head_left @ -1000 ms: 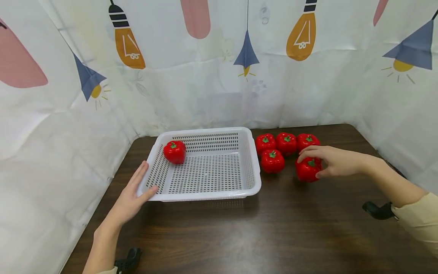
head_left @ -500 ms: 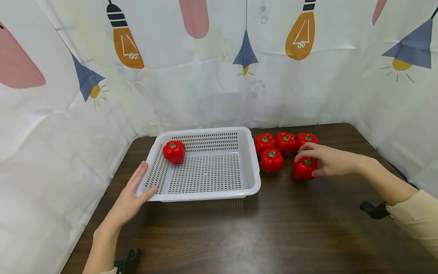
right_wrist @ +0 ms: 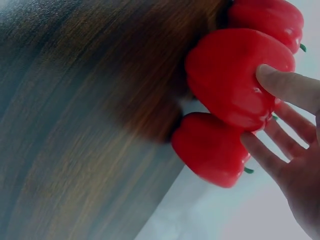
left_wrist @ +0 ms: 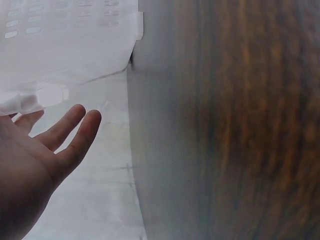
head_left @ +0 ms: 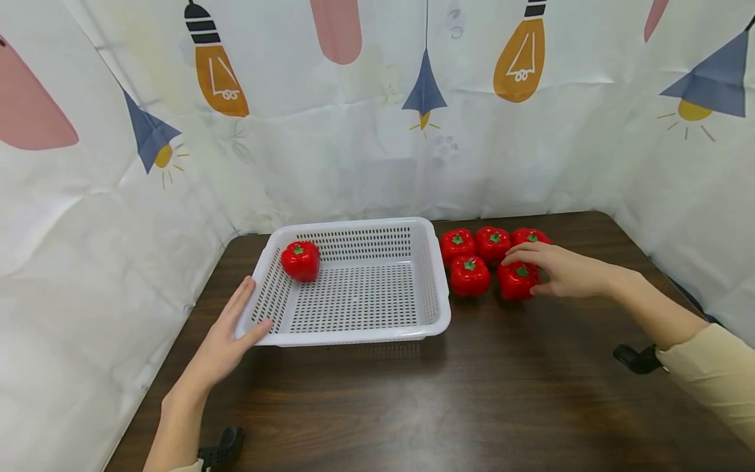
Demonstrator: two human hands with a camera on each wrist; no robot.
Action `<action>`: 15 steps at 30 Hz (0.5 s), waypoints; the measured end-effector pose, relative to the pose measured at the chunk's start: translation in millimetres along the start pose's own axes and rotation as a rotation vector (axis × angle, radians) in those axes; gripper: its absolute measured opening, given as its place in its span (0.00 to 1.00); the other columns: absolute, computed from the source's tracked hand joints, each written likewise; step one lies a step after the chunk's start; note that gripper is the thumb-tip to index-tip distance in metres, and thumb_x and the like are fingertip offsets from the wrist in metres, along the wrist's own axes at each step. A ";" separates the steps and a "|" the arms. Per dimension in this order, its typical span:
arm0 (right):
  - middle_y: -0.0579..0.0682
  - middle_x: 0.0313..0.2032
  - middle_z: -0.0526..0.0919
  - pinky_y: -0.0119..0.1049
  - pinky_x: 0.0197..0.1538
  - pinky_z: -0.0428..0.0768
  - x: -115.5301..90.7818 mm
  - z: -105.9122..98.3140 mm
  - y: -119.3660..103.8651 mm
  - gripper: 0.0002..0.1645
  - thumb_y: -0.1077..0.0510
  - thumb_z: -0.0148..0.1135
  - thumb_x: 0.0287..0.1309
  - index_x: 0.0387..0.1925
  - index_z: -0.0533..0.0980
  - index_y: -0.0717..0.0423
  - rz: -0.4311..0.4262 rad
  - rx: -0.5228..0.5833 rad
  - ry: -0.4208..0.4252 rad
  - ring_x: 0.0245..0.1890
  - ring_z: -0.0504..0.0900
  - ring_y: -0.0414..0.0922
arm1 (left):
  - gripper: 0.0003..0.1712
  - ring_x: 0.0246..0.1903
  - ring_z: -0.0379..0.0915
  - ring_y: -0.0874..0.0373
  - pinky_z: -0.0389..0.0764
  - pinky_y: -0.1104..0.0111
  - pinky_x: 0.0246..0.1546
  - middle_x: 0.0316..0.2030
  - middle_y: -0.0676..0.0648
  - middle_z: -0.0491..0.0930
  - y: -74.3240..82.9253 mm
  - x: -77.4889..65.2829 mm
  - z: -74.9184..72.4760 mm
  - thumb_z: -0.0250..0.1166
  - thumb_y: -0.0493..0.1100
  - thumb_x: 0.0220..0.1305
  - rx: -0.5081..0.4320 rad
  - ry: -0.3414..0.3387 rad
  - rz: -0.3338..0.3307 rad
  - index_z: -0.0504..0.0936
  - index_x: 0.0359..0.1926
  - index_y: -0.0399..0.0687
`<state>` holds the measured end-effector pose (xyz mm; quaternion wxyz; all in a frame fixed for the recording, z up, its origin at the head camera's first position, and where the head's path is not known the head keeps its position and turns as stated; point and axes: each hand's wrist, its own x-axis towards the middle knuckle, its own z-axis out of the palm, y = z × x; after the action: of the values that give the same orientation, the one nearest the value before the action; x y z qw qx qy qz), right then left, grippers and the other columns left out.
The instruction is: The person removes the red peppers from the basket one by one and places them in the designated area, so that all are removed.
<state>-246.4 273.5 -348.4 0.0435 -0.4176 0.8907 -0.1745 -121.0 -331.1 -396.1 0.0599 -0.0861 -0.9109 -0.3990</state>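
My right hand point(head_left: 560, 267) grips a red bell pepper point(head_left: 516, 283) from above, thumb on its near side and fingers on the far side. In the right wrist view the thumb presses that bell pepper point(right_wrist: 235, 75), with other peppers close on both sides. My left hand point(head_left: 227, 337) lies with straight, spread fingers against the left end of a white perforated plastic basket point(head_left: 354, 337), thumb at the front rim. Inside the basket, at its left, sits another red bell pepper point(head_left: 301, 261). The left wrist view shows the left fingers beside the basket wall point(left_wrist: 65, 55).
Several red bell peppers stand right of the basket: one in front point(head_left: 469, 276), others in a back row point(head_left: 493, 245). The dark wooden table point(head_left: 377, 406) extends toward me. A white printed curtain point(head_left: 354, 157) hangs behind and along both sides.
My right hand has moved left and slightly away from me with the bell pepper, bringing it closer to the other peppers. The left hand and basket have stayed in place.
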 end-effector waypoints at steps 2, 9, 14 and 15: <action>0.50 0.63 0.73 0.52 0.53 0.81 1.2 0.3 -0.8 0.38 0.70 0.78 0.49 0.62 0.76 0.53 0.002 0.004 0.006 0.61 0.72 0.52 | 0.52 0.76 0.43 0.33 0.52 0.28 0.64 0.82 0.49 0.38 0.3 0.4 0.1 0.67 0.50 0.69 -0.001 0.001 -0.002 0.46 0.83 0.54; 0.51 0.64 0.71 0.51 0.53 0.81 6.5 3.5 -0.3 0.38 0.70 0.78 0.50 0.63 0.76 0.52 0.028 -0.005 0.007 0.63 0.68 0.53 | 0.52 0.76 0.42 0.33 0.52 0.28 0.64 0.82 0.49 0.38 -0.1 0.6 0.6 0.67 0.51 0.69 0.002 0.001 -0.010 0.46 0.83 0.53; 0.51 0.64 0.71 0.52 0.54 0.80 7.8 5.5 1.0 0.38 0.69 0.78 0.51 0.63 0.76 0.51 0.038 -0.008 0.011 0.63 0.67 0.53 | 0.52 0.77 0.41 0.33 0.52 0.28 0.64 0.82 0.50 0.38 -0.1 0.2 0.7 0.67 0.50 0.69 -0.001 0.000 -0.010 0.46 0.83 0.54; 0.51 0.64 0.71 0.52 0.53 0.80 8.0 5.7 1.3 0.38 0.68 0.78 0.51 0.63 0.76 0.51 0.038 -0.008 0.013 0.62 0.68 0.53 | 0.52 0.77 0.41 0.34 0.52 0.28 0.64 0.82 0.50 0.38 0.0 0.2 0.6 0.67 0.50 0.69 0.000 0.000 -0.010 0.46 0.83 0.54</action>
<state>-251.3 266.6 -353.6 0.0394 -0.3999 0.8993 -0.1729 -121.2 -330.7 -396.5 0.0578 -0.0818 -0.9113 -0.3993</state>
